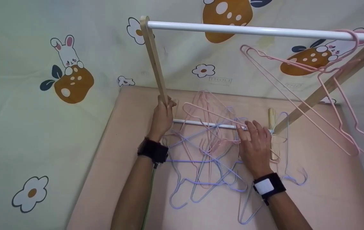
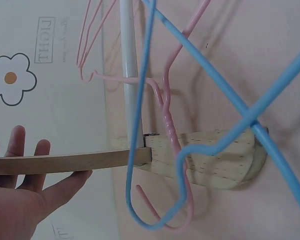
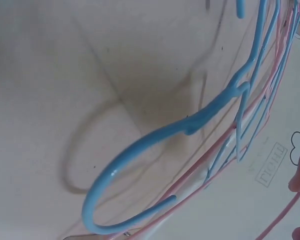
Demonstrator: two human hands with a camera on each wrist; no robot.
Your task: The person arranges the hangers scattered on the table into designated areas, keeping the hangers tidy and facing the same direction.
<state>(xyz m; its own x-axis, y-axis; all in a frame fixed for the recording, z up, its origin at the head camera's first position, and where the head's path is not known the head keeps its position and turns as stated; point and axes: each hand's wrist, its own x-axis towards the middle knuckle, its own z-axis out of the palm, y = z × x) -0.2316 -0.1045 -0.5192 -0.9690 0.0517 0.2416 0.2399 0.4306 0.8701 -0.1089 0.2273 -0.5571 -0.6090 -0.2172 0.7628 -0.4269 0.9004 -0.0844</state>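
Two forearms reach up from your lower edge: your left hand [image 1: 162, 116] is raised to the wooden post [image 1: 154, 57], your right hand [image 1: 255, 148] shows its back above the lower white rail [image 1: 190, 122]. In the right wrist view your right hand is mostly cut off at the edge. Your left fingers curl round the post; your right fingers, half bent, meet a pink hanger [image 1: 214, 114] above the tangle, though whether they pinch it cannot be told.
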